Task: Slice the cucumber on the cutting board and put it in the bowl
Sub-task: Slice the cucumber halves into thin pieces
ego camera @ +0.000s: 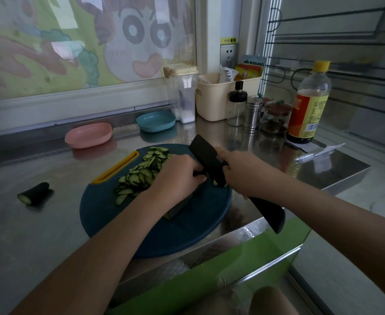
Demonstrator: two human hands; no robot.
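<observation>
Both busy: right grip (239,173) curls round knife (204,153), left grip (178,176) pins cucumber (178,209) (packets (228,73) in cream bin (212,105)).

Glossy steel counter (39,228); matt, seemingly plastic cutting board (187,233).

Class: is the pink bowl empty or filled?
Empty: the pink bowl shows only bare pink inside; the cucumber slices lie on the cutting board.

2 bare forearms converge over cutting board (187,235); left hand (178,176) curled on cucumber (178,208), right hand (239,173) gripping knife (207,157) handle.
</observation>
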